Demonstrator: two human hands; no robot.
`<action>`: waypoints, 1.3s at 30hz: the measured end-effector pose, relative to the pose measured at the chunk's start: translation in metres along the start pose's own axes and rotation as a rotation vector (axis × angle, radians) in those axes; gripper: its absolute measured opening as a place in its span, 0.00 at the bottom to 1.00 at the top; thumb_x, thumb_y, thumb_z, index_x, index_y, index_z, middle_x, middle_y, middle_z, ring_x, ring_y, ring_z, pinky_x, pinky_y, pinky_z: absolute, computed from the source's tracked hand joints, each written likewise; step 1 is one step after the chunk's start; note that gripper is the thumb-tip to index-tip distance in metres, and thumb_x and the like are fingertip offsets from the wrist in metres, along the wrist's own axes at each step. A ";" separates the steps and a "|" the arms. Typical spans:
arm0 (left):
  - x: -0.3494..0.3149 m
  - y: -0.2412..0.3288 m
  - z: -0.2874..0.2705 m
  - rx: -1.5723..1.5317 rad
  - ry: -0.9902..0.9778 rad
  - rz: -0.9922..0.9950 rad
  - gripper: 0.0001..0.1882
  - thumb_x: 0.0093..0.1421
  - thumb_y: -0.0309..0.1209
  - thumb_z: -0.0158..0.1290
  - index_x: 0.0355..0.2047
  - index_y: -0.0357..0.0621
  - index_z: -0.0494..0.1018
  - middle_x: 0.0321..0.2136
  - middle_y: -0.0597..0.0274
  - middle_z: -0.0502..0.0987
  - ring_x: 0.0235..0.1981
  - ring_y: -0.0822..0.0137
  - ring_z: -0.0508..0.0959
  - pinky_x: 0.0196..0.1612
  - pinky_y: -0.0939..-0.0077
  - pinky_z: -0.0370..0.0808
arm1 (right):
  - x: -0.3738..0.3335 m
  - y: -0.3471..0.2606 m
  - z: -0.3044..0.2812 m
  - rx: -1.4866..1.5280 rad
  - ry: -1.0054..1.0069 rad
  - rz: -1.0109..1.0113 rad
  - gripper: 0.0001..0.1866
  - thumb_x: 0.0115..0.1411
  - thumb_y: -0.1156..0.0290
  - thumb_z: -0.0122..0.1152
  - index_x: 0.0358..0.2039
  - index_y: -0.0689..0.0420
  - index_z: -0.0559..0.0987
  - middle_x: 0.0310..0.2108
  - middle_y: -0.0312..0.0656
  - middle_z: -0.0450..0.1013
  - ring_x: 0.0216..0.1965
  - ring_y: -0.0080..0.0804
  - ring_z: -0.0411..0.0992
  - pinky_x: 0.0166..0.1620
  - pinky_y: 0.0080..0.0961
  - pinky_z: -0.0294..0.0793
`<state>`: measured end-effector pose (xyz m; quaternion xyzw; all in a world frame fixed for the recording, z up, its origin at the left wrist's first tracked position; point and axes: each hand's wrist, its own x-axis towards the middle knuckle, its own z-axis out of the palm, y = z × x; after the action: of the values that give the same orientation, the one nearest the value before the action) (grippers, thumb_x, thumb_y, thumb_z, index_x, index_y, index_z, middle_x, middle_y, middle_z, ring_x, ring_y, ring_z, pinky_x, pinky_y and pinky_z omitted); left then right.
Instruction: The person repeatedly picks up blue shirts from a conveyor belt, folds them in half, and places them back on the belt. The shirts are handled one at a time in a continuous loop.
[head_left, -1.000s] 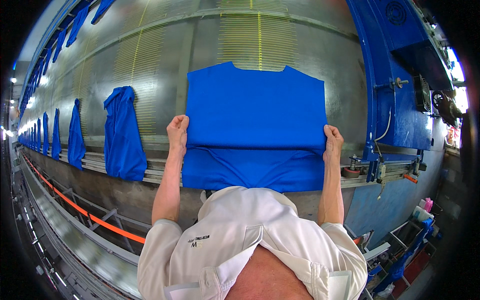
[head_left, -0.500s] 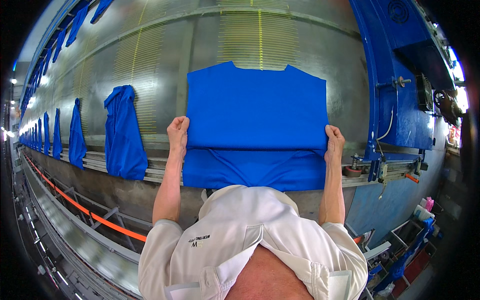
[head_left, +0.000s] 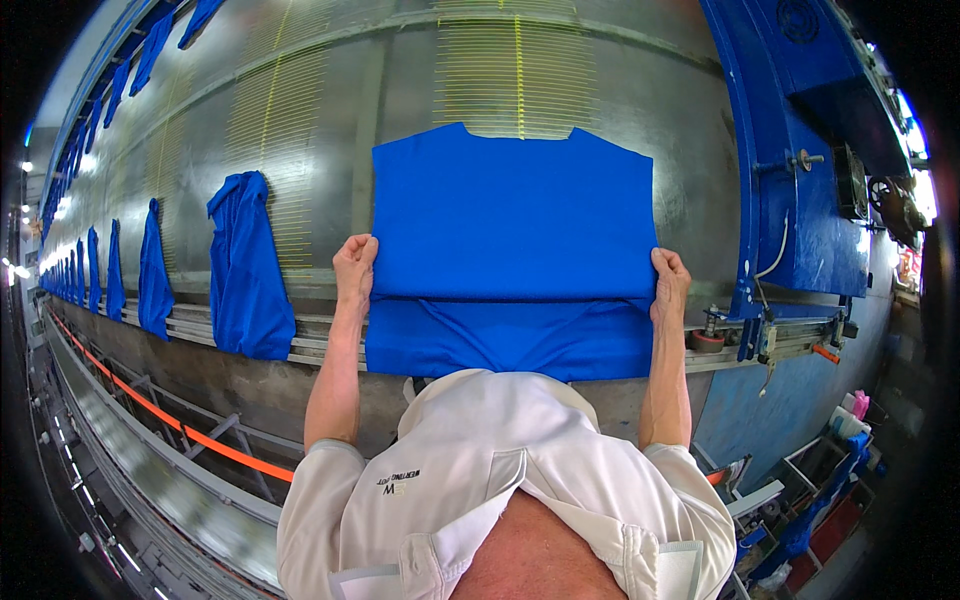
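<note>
The left hand (head_left: 356, 264) has its thumb and curled fingers drawn together at the left edge of the blue cloth panel (head_left: 510, 215); the right hand (head_left: 670, 274) grips the right edge at nearly the same level, thumb on top. Both seem to be pinching the fabric, though the cloth and the knuckles hide how much is caught.

To steady and square the cloth well, the two hands should pull evenly outward, enough to take out slack without stretching the weave. They should also hold level, so that the dark crosswise line just below them runs straight. The shallow neck notch at the far edge sits about centred on the bright yellow line (head_left: 519, 80), a useful guide to check against. The slanting creases in the near part probably call for a light smoothing, as they could set a skew.

The panel lies between the hands, touching both. Its larger, smooth part spreads beyond them over the grey metal table (head_left: 692, 200); a shorter, rumpled strip comes back toward the person, its near edge at the light shirt (head_left: 480, 440). Whether that strip is a fold or a second layer, I cannot tell.

Farther out, a bunched blue piece (head_left: 250, 265) lies to the left, well apart from the left hand, with narrower ones in line past it. To the right stands a blue machine frame (head_left: 800, 230), apart from the right hand, with a small roller (head_left: 706, 342) at its near side.
</note>
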<state>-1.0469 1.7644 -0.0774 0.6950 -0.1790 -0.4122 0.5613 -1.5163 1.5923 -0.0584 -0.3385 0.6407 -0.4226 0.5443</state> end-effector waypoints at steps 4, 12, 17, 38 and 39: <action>0.001 0.002 0.000 -0.006 0.002 -0.021 0.10 0.61 0.32 0.58 0.37 0.39 0.74 0.29 0.70 0.77 0.28 0.81 0.72 0.33 0.87 0.69 | 0.001 0.002 -0.002 -0.011 0.002 0.002 0.09 0.58 0.69 0.65 0.34 0.60 0.79 0.28 0.33 0.74 0.28 0.17 0.68 0.34 0.16 0.67; -0.003 0.003 0.006 0.115 0.019 0.080 0.09 0.59 0.27 0.57 0.37 0.35 0.74 0.22 0.68 0.77 0.23 0.81 0.72 0.27 0.86 0.67 | 0.002 0.006 0.001 -0.039 0.012 -0.082 0.06 0.56 0.73 0.65 0.33 0.60 0.79 0.25 0.30 0.73 0.25 0.15 0.66 0.29 0.13 0.64; -0.022 0.037 0.023 0.547 0.116 0.154 0.11 0.56 0.26 0.58 0.38 0.35 0.73 0.16 0.68 0.74 0.18 0.81 0.68 0.21 0.82 0.64 | -0.010 -0.009 0.014 -0.367 0.095 -0.167 0.09 0.54 0.74 0.66 0.33 0.64 0.77 0.20 0.34 0.72 0.18 0.15 0.64 0.21 0.16 0.60; 0.009 0.041 0.122 1.390 -0.410 0.888 0.36 0.63 0.49 0.47 0.65 0.43 0.54 0.67 0.52 0.51 0.68 0.51 0.49 0.67 0.47 0.46 | -0.018 -0.004 0.131 -1.269 -0.414 -1.010 0.33 0.62 0.50 0.52 0.63 0.54 0.63 0.67 0.44 0.52 0.69 0.51 0.44 0.67 0.55 0.41; 0.026 0.044 0.123 1.385 -0.373 0.910 0.36 0.63 0.49 0.47 0.65 0.43 0.54 0.67 0.52 0.51 0.69 0.52 0.49 0.67 0.47 0.45 | -0.007 -0.003 0.137 -1.279 -0.368 -1.009 0.33 0.62 0.50 0.52 0.63 0.54 0.63 0.67 0.44 0.52 0.69 0.51 0.44 0.67 0.55 0.41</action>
<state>-1.1176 1.6546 -0.0494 0.6627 -0.7427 -0.0514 0.0816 -1.3806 1.5735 -0.0598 -0.8921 0.4296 -0.1084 0.0885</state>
